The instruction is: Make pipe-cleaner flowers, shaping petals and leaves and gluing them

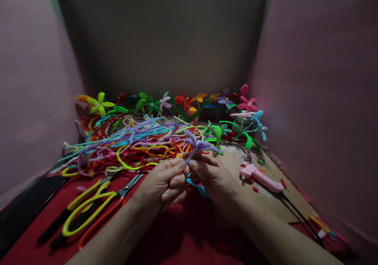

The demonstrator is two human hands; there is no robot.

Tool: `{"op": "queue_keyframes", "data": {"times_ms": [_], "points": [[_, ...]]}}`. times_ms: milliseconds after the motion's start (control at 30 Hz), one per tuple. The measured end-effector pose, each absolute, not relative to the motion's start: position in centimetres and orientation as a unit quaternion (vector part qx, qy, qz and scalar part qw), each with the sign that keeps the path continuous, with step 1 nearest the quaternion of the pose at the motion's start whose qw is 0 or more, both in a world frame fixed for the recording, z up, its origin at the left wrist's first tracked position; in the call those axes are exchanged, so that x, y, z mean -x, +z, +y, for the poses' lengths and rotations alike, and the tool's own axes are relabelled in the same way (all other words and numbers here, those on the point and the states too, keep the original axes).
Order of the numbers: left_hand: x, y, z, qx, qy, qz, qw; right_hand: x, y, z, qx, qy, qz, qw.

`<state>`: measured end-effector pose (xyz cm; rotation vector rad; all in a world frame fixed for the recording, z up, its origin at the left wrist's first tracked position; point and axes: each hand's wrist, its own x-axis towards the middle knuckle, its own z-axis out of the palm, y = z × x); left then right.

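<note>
A light purple pipe-cleaner flower (198,143) with several looped petals is held upright between my two hands, above the near part of the table. My left hand (168,180) pinches the lower end of its stem with thumb and forefinger, the other fingers curled in. Close beside it, my right hand (211,174) grips the same stem just under the petals. The stem's bottom is hidden by my fingers. Behind the hands spreads a heap of colourful pipe cleaners (141,135). A blue strip (197,188) shows below my right hand.
Scissors with yellow handles (88,212) and yellow-and-black pliers (72,206) lie at left, near a black flat object (26,198). A pink glue gun (261,176) rests on a board (283,208) at right. Finished pipe-cleaner flowers (183,101) line the back. Pink walls flank both sides.
</note>
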<state>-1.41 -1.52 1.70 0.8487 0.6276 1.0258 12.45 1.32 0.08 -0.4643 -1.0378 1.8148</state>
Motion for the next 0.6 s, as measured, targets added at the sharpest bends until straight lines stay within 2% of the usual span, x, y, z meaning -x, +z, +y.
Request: {"op": "queue_keyframes", "data": {"times_ms": [200, 333, 400, 500, 600], "points": [[1.6, 1.5, -1.3, -0.394, 0.438, 0.267, 0.762, -12.6, -0.2, 1.6, 0.176, 0.773, -0.412, 0.449], [1.3, 2.0, -1.5, -0.437, 0.436, 0.317, 0.720, -12.4, -0.3, 1.6, 0.187, 0.750, -0.425, 0.471], [1.0, 2.3, -1.8, -0.497, 0.438, 0.387, 0.641, -12.4, -0.3, 1.6, 0.207, 0.732, -0.430, 0.487], [0.4, 2.4, -2.3, -0.604, 0.451, 0.486, 0.443, -12.4, -0.3, 1.5, 0.239, 0.709, -0.437, 0.499], [0.2, 1.9, -2.5, -0.670, 0.461, 0.519, 0.263, -12.4, -0.2, 1.4, 0.259, 0.688, -0.446, 0.510]]}}
